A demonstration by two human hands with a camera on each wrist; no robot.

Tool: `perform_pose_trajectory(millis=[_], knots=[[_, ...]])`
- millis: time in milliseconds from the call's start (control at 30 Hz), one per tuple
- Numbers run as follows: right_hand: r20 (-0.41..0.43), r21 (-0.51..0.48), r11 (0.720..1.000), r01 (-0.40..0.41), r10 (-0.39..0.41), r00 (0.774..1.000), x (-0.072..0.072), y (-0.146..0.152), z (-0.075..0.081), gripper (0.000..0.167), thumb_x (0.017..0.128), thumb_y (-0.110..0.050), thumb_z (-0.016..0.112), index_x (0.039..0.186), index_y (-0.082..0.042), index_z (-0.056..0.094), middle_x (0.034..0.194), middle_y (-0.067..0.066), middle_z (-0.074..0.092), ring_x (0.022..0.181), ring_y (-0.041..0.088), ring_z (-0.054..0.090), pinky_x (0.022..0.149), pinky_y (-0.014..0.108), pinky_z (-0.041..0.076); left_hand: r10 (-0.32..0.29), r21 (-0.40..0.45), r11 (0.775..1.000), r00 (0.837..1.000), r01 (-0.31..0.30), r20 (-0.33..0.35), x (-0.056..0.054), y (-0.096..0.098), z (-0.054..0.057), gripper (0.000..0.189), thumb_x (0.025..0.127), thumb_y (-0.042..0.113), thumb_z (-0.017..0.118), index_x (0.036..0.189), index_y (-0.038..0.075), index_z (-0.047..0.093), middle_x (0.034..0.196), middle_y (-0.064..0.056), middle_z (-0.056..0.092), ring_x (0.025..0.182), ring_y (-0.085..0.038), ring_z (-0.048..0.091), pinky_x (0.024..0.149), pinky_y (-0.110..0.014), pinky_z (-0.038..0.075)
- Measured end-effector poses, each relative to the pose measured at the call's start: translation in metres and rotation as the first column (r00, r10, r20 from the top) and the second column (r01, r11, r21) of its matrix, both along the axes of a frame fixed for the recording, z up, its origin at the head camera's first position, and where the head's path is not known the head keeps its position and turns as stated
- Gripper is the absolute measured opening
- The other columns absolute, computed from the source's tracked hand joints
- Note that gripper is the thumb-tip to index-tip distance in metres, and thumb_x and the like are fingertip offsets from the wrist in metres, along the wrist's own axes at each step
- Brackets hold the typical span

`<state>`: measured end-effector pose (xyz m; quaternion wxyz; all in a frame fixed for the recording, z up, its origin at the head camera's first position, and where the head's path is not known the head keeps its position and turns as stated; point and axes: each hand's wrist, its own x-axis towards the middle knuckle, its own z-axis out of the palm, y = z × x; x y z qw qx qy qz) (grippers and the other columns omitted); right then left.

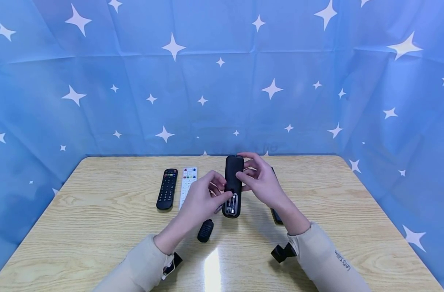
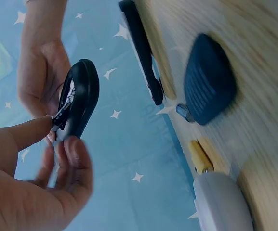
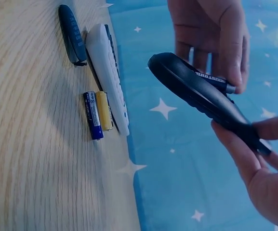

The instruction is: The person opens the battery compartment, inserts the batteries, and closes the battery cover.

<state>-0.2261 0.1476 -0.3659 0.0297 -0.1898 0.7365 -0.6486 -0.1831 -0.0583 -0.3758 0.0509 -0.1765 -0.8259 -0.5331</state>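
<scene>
Holding blk remote (image 1: 234,174) w/ R grip (image 1: 261,182); L grip (image 1: 201,198) touching batt (image 3: 214,80)

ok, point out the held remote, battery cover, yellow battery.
Held remote (image 1: 233,181), head view: middle of its back.
Battery cover (image 1: 205,231), head view: ribbed middle.
Yellow battery (image 3: 103,111), right wrist view: middle of its side.

The left forearm (image 1: 134,259) and the right forearm (image 1: 324,255) reach forward and converge, the left grip (image 1: 201,198) having its thumb (image 1: 222,197) extended and fingers (image 1: 216,178) bent, while the right grip (image 1: 262,184) pinches with thumb and curved fingers.
</scene>
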Motion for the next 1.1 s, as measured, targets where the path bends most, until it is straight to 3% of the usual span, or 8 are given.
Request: perform_pose_trajectory(millis=[100, 267, 467, 667, 733, 833, 1100], knots=[[0.005, -0.017, 1.0, 0.003, -0.003, 1.0, 0.0, 0.0, 0.0, 0.051, 0.1, 0.002, 0.063, 0.147, -0.009, 0.048, 0.112, 0.021, 0.054, 0.092, 0.029, 0.068, 0.069, 0.048, 0.063, 0.01, 0.065, 0.998, 0.986, -0.021, 0.169, -0.003, -0.002, 0.0, 0.035, 0.089, 0.018, 0.082, 0.113, 0.009, 0.058, 0.1, -0.007, 0.063, 0.086, -0.019, 0.064, 0.073, -0.034, 0.055], [0.005, -0.034, 0.999, 0.01, -0.009, 1.0, 0.001, -0.001, 0.001, 0.052, 0.099, 0.004, 0.063, 0.146, -0.01, 0.048, 0.112, 0.022, 0.055, 0.09, 0.027, 0.069, 0.069, 0.048, 0.063, -0.077, 0.205, 0.979, 0.921, -0.003, 0.381, -0.008, -0.002, -0.002, 0.044, 0.092, 0.02, 0.079, 0.124, 0.003, 0.054, 0.111, -0.014, 0.061, 0.094, -0.025, 0.064, 0.08, -0.041, 0.059], [-0.001, -0.03, 0.999, 0.017, -0.017, 1.0, 0.001, -0.001, 0.0, 0.052, 0.099, 0.004, 0.064, 0.146, -0.01, 0.048, 0.111, 0.021, 0.055, 0.09, 0.028, 0.068, 0.07, 0.048, 0.063, -0.186, 0.315, 0.949, 0.852, 0.026, 0.49, -0.012, -0.003, -0.006, 0.038, 0.096, 0.017, 0.074, 0.123, -0.002, 0.055, 0.114, -0.017, 0.059, 0.095, -0.024, 0.065, 0.086, -0.045, 0.059], [-0.007, -0.022, 1.0, 0.02, -0.02, 1.0, 0.001, -0.001, 0.0, 0.051, 0.099, 0.002, 0.064, 0.146, -0.012, 0.05, 0.111, 0.02, 0.056, 0.091, 0.028, 0.069, 0.071, 0.048, 0.063, -0.318, 0.452, 0.891, 0.774, 0.046, 0.547, -0.014, -0.003, -0.007, 0.033, 0.099, 0.01, 0.067, 0.124, -0.001, 0.048, 0.113, -0.018, 0.058, 0.099, -0.027, 0.067, 0.085, -0.047, 0.06], [-0.011, -0.025, 0.999, 0.02, -0.02, 1.0, 0.001, -0.002, 0.0, 0.051, 0.099, 0.003, 0.064, 0.146, -0.011, 0.049, 0.111, 0.02, 0.056, 0.09, 0.028, 0.069, 0.071, 0.048, 0.063, -0.336, 0.47, 0.881, 0.765, 0.05, 0.549, -0.013, -0.003, -0.006, 0.033, 0.099, 0.009, 0.066, 0.124, 0.0, 0.046, 0.113, -0.018, 0.058, 0.099, -0.027, 0.067, 0.083, -0.047, 0.06], [-0.016, -0.029, 0.999, 0.02, -0.021, 1.0, 0.001, -0.002, 0.0, 0.051, 0.098, 0.003, 0.064, 0.145, -0.01, 0.049, 0.111, 0.021, 0.056, 0.09, 0.027, 0.069, 0.07, 0.048, 0.063, -0.351, 0.486, 0.872, 0.764, 0.056, 0.542, -0.012, -0.003, -0.005, 0.033, 0.099, 0.007, 0.065, 0.124, 0.0, 0.045, 0.114, -0.019, 0.058, 0.1, -0.027, 0.067, 0.081, -0.047, 0.061], [-0.024, -0.019, 1.0, 0.018, -0.019, 1.0, 0.001, -0.002, 0.0, 0.05, 0.098, 0.003, 0.064, 0.145, -0.01, 0.05, 0.112, 0.022, 0.057, 0.091, 0.028, 0.069, 0.071, 0.047, 0.063, -0.349, 0.486, 0.873, 0.754, 0.046, 0.556, -0.012, -0.002, -0.002, 0.031, 0.097, 0.006, 0.064, 0.122, 0.001, 0.046, 0.114, -0.019, 0.056, 0.103, -0.028, 0.065, 0.083, -0.049, 0.06]])
